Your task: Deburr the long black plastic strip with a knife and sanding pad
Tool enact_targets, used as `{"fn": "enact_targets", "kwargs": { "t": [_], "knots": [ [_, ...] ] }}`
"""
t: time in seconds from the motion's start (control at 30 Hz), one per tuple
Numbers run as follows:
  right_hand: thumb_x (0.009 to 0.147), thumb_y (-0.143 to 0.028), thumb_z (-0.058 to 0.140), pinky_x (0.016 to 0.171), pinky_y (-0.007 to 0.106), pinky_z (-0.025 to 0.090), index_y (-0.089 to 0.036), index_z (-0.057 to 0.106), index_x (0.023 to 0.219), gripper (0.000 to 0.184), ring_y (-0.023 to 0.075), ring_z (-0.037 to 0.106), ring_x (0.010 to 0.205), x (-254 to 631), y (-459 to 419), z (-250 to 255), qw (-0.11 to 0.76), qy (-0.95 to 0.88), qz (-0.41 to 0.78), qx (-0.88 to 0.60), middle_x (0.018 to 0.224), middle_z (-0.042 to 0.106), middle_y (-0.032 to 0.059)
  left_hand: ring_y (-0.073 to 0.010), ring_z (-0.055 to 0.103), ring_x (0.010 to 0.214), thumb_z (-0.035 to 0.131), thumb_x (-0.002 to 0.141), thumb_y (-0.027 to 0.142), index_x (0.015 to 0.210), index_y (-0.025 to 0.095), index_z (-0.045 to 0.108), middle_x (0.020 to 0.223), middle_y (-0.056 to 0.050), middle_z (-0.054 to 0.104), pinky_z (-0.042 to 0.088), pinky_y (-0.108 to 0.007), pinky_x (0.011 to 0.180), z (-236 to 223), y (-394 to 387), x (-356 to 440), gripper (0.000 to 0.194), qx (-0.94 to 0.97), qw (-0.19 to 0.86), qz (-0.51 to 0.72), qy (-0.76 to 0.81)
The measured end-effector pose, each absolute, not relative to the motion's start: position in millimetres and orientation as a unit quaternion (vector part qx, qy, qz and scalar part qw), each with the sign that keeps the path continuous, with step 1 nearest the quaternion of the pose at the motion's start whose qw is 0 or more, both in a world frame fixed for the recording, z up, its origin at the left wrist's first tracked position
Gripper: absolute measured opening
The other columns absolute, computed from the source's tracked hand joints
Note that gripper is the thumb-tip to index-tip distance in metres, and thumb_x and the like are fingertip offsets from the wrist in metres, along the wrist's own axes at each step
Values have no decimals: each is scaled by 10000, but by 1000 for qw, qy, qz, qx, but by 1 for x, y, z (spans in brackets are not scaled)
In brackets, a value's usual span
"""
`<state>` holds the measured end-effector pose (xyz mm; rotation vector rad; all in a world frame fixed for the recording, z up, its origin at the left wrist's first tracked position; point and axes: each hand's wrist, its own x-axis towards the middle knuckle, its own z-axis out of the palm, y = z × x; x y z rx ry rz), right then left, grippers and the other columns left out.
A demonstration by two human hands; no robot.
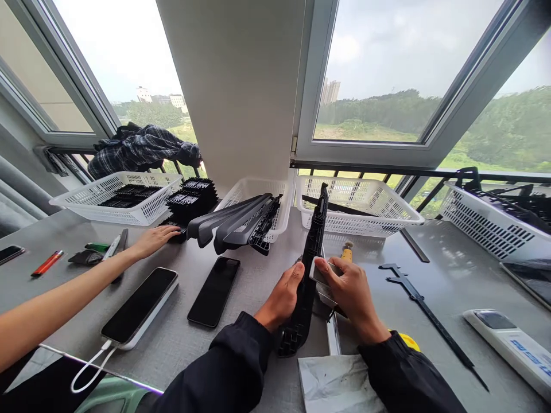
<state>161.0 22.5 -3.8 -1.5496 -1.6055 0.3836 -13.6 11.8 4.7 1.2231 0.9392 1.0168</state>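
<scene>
My left hand [282, 298] grips the lower part of a long black plastic part [313, 241] that stands tilted on the grey table [181, 338], its top reaching up toward the baskets. My right hand [350, 289] is closed on a small grey block [321, 272] pressed against the side of that black part. Both my arms wear dark sleeves. A yellow-handled tool [346, 250] lies just behind my right hand.
Another person's bare arm and hand [152, 240] reach from the left toward stacked black pieces [191, 198]. White baskets [357, 209] line the window; one [258, 192] holds long black parts [235, 223]. Two phones [215, 289], a caliper [424, 307], a lighter [46, 263] and a remote [510, 344] lie about.
</scene>
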Motion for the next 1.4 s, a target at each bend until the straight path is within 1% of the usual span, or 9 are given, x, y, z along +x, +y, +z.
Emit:
{"fn": "enact_targets", "kwargs": {
  "t": [0.13, 0.27, 0.47, 0.6, 0.7, 0.93, 1.07, 1.27, 1.4],
  "knots": [
    [942, -889, 475, 562, 279, 302, -224, 459, 573, 761, 142, 377, 548, 164, 25, -4, 430, -643, 159, -613, 538, 433, -25, -245, 609, 945, 490, 930, 870, 949, 177, 712, 911, -53, 695, 505, -360, 938, 6, 14, -13, 728, 530, 616, 435, 387],
    [941, -881, 477, 569, 280, 310, -228, 453, 573, 749, 146, 374, 569, 168, 29, -6, 442, -631, 164, -616, 556, 420, -28, -194, 508, 787, 479, 897, 911, 851, 191, 639, 785, -2, 577, 469, -328, 780, 4, 16, -15, 739, 520, 616, 430, 406],
    [934, -880, 481, 567, 282, 300, -239, 388, 569, 744, 148, 365, 582, 175, 29, -4, 455, -608, 161, -631, 557, 371, -35, -151, 421, 689, 508, 919, 871, 864, 173, 626, 760, 12, 528, 379, -300, 662, 3, 14, -14, 710, 540, 655, 388, 360],
    [933, -886, 481, 569, 288, 290, -239, 393, 573, 745, 153, 368, 589, 171, 29, -5, 442, -623, 187, -617, 565, 376, -30, -152, 423, 691, 527, 941, 829, 836, 188, 592, 742, 26, 503, 397, -303, 688, 0, 17, -13, 653, 534, 652, 410, 347],
    [944, -872, 490, 570, 294, 292, -238, 416, 576, 736, 150, 356, 583, 171, 30, -5, 438, -640, 193, -601, 575, 392, -27, -160, 442, 707, 515, 944, 831, 868, 182, 618, 756, 22, 521, 416, -308, 706, -2, 19, -13, 661, 538, 646, 413, 350],
    [941, -866, 492, 551, 285, 291, -251, 338, 574, 732, 143, 349, 570, 171, 27, 1, 482, -596, 160, -622, 561, 344, -40, -160, 413, 665, 435, 963, 850, 905, 172, 670, 729, 12, 513, 361, -309, 643, -4, 16, -13, 719, 569, 637, 378, 357],
    [945, -852, 501, 555, 279, 281, -244, 343, 581, 726, 140, 340, 581, 170, 27, 0, 468, -606, 175, -619, 567, 340, -42, -175, 446, 713, 467, 984, 798, 826, 198, 608, 762, -7, 543, 378, -310, 677, -2, 14, -12, 636, 604, 595, 388, 362],
    [936, -859, 504, 544, 280, 273, -243, 377, 570, 728, 140, 339, 570, 169, 25, 0, 473, -598, 174, -623, 557, 347, -40, -187, 485, 738, 427, 977, 830, 852, 201, 614, 789, -10, 578, 430, -322, 725, 5, 15, -13, 667, 566, 585, 424, 397],
    [973, -815, 500, 562, 282, 288, -224, 446, 580, 712, 134, 379, 552, 148, 15, 2, 426, -674, 208, -566, 551, 399, -39, -242, 573, 856, 414, 971, 833, 826, 221, 617, 841, -45, 650, 481, -356, 821, 2, 16, -15, 661, 549, 548, 445, 448]
  ]
}}
